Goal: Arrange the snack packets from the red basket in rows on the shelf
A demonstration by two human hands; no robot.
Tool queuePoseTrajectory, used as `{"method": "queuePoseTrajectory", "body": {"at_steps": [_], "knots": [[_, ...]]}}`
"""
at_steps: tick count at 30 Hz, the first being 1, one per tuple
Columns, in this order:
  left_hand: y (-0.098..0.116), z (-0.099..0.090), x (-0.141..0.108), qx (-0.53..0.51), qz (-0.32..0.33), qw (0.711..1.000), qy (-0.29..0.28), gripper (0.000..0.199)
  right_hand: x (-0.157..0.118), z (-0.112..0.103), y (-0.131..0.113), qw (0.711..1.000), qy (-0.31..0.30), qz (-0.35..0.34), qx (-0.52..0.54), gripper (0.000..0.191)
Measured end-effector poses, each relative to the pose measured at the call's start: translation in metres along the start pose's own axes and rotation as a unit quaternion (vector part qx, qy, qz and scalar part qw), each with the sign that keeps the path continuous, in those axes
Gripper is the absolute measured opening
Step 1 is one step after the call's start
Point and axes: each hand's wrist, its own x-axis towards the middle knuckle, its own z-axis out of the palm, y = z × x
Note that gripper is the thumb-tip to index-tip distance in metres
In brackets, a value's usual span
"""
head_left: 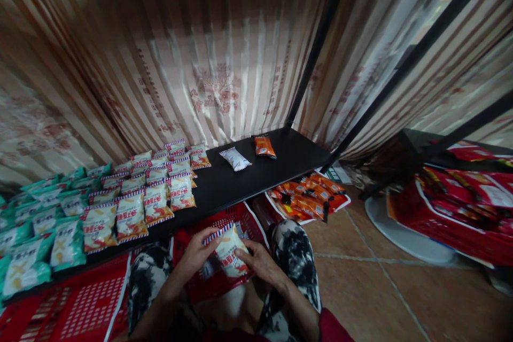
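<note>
A: Where is the packet just now?
B: The held packet (231, 248), cream and orange with a striped edge, sits tilted between the person's knees, above a red basket (202, 289).
A: State of the fingers?
B: Left hand (197, 250): thumb and fingers pinching the striped edge. Right hand (258, 261): grasping the opposite side, thumb over the printed front. Fingertips behind it hidden; can't tell how they lie.
A: On the black shelf (296, 155)?
B: Cream packets (132, 215) in close rows, teal packets (66, 243) further left. Right of the rows, apart: a silvery white packet (235, 159) with striped ends, lying flat. Near it, an orange packet (264, 146) by the curtain (224, 43).
A: Right of the knees?
B: More orange packets (308, 195), heaped in a white-rimmed container below shelf level. Brown floor tiles (360, 278) alongside.
</note>
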Motion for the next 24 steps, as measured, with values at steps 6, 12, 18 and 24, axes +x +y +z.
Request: {"method": "queuePoseTrajectory", "body": {"at_steps": [6, 12, 18, 24], "knots": [[-0.002, 0.006, -0.003, -0.222, -0.054, 0.974, 0.007, 0.051, 0.003, -0.001, 0.0, 0.998, 0.022, 0.027, 0.043, 0.053], [-0.005, 0.014, -0.003, -0.252, -0.063, 0.964, 0.053, 0.053, 0.004, 0.003, 0.001, 0.996, 0.044, 0.034, 0.076, 0.051], [-0.007, 0.022, -0.003, -0.261, -0.09, 0.96, 0.053, 0.049, 0.005, 0.003, -0.001, 0.993, 0.064, 0.042, 0.087, 0.051], [-0.006, 0.031, -0.006, -0.278, -0.081, 0.956, 0.036, 0.052, 0.007, 0.002, 0.004, 0.993, 0.08, 0.042, 0.077, 0.051]]}}
